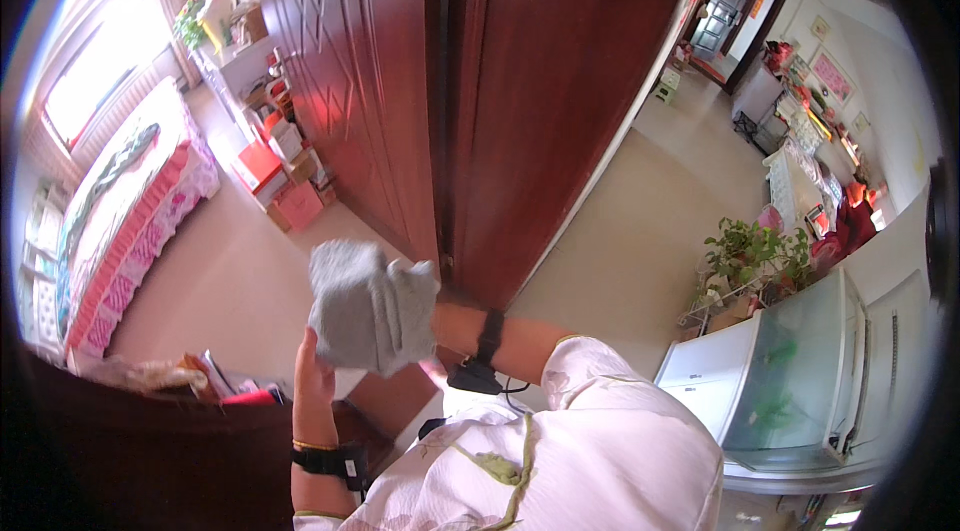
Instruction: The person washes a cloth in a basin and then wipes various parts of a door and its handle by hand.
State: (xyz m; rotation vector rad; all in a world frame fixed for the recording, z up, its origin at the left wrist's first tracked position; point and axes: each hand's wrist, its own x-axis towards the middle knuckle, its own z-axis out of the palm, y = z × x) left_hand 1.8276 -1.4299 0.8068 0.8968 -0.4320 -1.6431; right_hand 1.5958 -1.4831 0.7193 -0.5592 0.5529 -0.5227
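A folded grey cloth [352, 306] is held up in front of me, before a dark red-brown wooden door [360, 110]. My left hand [319, 366] grips its lower left edge, the thumb upright along the side. From the right, my right forearm [461, 324] reaches into the cloth, which covers my right hand, so its fingers are hidden. Raised ridges run down the cloth's right half. Black straps with small devices are on both forearms. Beside the first panel stands a smooth wooden panel [555, 73] of the same colour.
Left, a bed [142, 231] with a frilled pink cover stands by a window. Stacked boxes [289, 178] sit on the floor behind the door. Right are potted plants [750, 253] and a glass-fronted white cabinet [787, 373]. A dark wooden surface [150, 448] lies at lower left.
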